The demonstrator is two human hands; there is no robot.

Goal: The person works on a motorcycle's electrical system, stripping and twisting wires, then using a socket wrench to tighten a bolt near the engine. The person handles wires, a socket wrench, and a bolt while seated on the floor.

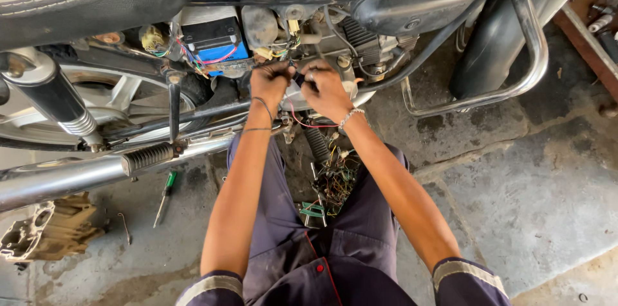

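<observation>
— What have we got between our fingers?

— A small black connector (300, 79), pinched from both sides. Our left hand (270, 82) is closed on its left end and our right hand (328, 89) is clamped on the right, thumb and forefinger tight. It sits just under the motorcycle's open side, below the loose wires (283, 48) that hang from the frame.

— How far along would we judge it?

— Midway, we'd say. The side cover looks to be off, since the blue battery (219, 45) and the wiring are bare. The connector is in hand but whether it is joined or parted we cannot tell; our fingers hide the seam. A red wire (302, 122) loops down below our right wrist, hanging loose. Nothing appears closed up again.

— And around us, counted?

— One battery. One tangle of cut wire scraps (335, 180) lying on our lap between the knees. One green-handled screwdriver (165, 198) on the concrete floor (528, 171), to our left, well apart from either hand. One chrome exhaust pipe (58, 180) across the left, one ribbed footpeg (148, 156) above it, one rear shock (55, 97). One metal engine part (26, 235) resting on cardboard at the far left. One chrome crash guard (537, 55) on the right.

— Bracelets?

— Two threads on the left wrist, one beaded band on the right.
</observation>
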